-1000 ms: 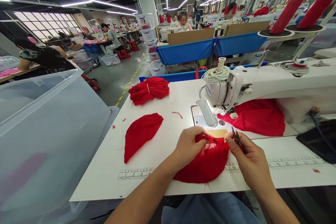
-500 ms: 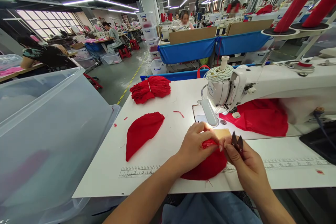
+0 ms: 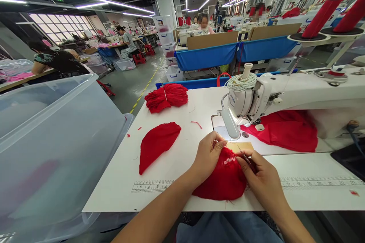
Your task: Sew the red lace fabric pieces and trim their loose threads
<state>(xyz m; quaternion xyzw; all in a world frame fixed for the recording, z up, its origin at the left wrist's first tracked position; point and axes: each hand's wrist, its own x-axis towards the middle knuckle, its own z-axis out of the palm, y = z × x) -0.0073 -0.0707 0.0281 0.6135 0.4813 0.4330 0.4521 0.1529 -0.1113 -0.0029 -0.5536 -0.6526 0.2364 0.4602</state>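
Observation:
My left hand (image 3: 207, 155) pinches the top edge of a red fabric piece (image 3: 222, 180) lying at the near edge of the white sewing table (image 3: 182, 140). My right hand (image 3: 261, 176) grips small thread snips (image 3: 244, 156), their tips at the fabric's upper right edge, close to my left fingers. A flat red leaf-shaped fabric piece (image 3: 157, 144) lies to the left. Farther back sits a tied bundle of red pieces (image 3: 167, 97). The white sewing machine (image 3: 285, 91) stands just behind my hands, with red cloth (image 3: 285, 131) under its arm.
A large clear plastic bin (image 3: 54, 148) stands against the table's left side. Red thread cones (image 3: 322, 15) rise at the right. Blue fabric troughs (image 3: 228, 53) and other workers at their tables fill the hall behind. A printed ruler (image 3: 151, 186) runs along the table's front.
My right hand has dropped the snips from upright to the fabric's edge. My left hand has shifted its pinch slightly left, and the fabric has spread out again.

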